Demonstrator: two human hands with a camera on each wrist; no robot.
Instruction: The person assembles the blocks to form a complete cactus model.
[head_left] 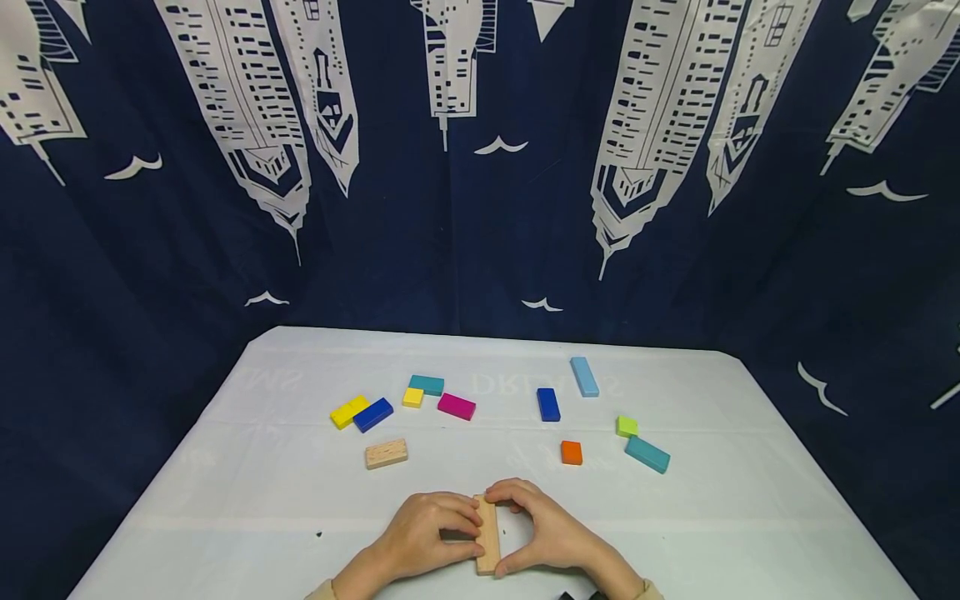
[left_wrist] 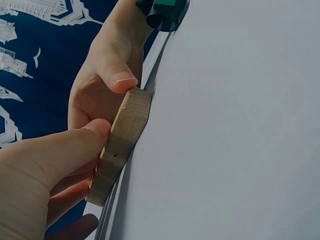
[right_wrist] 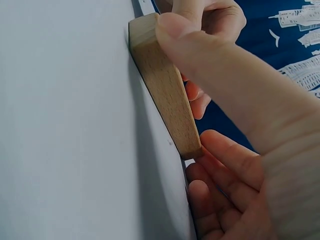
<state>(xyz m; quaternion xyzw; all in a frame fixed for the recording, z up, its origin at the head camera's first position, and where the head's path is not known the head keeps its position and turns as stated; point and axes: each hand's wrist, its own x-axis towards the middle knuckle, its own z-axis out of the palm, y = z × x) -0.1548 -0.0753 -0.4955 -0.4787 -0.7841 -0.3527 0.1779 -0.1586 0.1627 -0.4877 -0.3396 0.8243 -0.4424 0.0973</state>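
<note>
A long plain wooden block is between both hands near the front of the white table, its length pointing away from me. My right hand pinches it end to end, thumb at the near end and fingertips at the far end. From the other side, my left hand holds it with thumb and fingertips along its long left side. In the left wrist view, the left thumb presses against the wooden block. The right wrist view shows the wooden block close over the table, with the right thumb on one end.
Farther back lie another wooden block, yellow and blue blocks, a magenta block and an orange block. To the right are a lime block and a teal block. A dark printed curtain hangs behind.
</note>
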